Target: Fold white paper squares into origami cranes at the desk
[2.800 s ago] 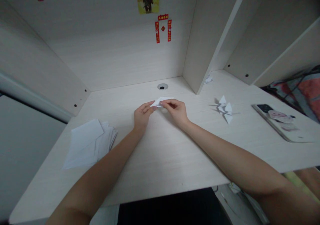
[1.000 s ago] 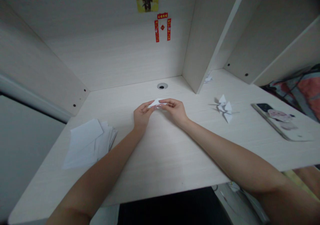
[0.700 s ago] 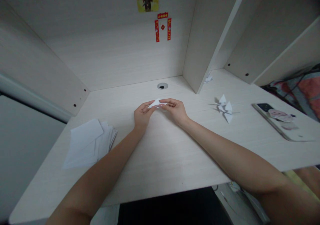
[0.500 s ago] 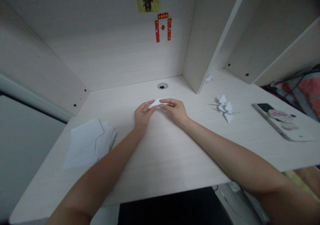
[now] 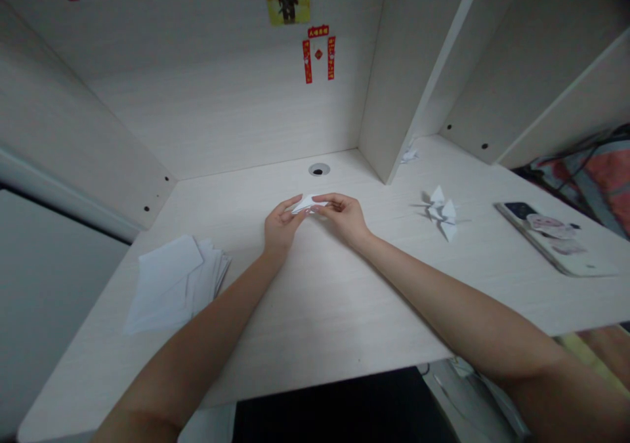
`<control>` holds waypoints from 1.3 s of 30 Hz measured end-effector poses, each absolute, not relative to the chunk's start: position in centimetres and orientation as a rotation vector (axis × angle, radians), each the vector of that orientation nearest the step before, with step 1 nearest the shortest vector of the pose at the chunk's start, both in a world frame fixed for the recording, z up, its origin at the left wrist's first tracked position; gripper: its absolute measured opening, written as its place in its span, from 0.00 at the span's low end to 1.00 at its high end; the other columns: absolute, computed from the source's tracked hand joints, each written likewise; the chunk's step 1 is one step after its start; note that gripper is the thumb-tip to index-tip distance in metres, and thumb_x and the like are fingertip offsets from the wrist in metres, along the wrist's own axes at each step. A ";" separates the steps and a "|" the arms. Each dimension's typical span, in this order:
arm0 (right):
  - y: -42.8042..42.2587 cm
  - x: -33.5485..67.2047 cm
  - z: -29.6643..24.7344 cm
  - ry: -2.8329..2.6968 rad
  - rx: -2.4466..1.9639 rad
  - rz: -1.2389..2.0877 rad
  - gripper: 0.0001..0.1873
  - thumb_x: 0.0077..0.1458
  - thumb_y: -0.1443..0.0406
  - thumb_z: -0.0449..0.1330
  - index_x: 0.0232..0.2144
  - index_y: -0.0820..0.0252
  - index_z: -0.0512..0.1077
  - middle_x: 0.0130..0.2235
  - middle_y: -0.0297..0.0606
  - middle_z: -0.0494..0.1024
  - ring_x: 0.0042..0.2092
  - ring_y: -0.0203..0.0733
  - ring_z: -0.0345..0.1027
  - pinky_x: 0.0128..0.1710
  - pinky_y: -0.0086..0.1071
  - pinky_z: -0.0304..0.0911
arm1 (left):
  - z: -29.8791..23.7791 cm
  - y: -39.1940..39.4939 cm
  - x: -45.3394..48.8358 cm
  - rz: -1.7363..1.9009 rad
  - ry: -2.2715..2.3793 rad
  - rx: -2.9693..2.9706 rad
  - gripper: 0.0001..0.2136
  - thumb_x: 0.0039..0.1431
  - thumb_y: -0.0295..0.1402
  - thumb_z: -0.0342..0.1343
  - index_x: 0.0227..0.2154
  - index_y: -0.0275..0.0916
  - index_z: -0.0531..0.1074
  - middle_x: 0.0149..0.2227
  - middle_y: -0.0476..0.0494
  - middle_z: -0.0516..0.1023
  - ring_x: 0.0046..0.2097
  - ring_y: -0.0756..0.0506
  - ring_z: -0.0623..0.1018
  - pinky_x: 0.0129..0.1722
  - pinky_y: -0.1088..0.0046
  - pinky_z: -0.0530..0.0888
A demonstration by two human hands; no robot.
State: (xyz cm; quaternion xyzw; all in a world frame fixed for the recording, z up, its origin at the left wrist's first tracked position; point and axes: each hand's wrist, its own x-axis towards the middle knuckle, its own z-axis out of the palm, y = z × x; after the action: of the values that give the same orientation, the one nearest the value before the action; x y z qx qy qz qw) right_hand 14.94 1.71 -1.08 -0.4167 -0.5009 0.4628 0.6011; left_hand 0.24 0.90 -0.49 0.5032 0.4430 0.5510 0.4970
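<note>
While L hand (image 5: 280, 230) and R hand (image 5: 347, 220) met over the mid-desk (image 5: 319, 312), both pinched one small folded white paper (image 5: 304, 203) btwn thumbs and fingers, L hand at its left end, R hand at its right. Paper sat just nearer the person than the round cable grommet (image 5: 319, 169); resting or lifted, couldn't tell.

Writing: red vertical strips (image 5: 307, 61) and red top banner (image 5: 317, 31) on back panel (image 5: 236, 115) bore gold chars, Chinese-looking, too small to read surely. Yellow print (image 5: 274, 0) above, w/ dark figure.

R side: folded paper pcs (image 5: 448, 226) w/ pointed tips, then phone (image 5: 595, 253), back up, cartoon sticker (image 5: 551, 225) on it; brand unreadable. L side: loose stack of white sheets (image 5: 167, 279), near L forearm.
</note>
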 end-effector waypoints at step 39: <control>3.0 15.4 -2.2 -1.102 -0.887 1.003 0.18 0.43 0.59 0.64 0.31 0.54 0.59 0.20 0.24 0.70 0.25 0.34 0.65 0.29 0.28 0.57 | -0.6 1.3 -0.1 1.232 0.973 1.227 0.35 0.44 0.38 0.64 0.57 0.36 0.62 0.34 0.40 0.81 0.40 0.43 0.79 0.44 0.68 0.71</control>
State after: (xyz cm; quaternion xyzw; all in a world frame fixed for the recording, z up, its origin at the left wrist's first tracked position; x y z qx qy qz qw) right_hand 15.42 2.96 -2.23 -0.3900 -0.4847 0.4410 0.6470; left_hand -0.11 1.30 -0.64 0.5170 0.4099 0.5189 0.5435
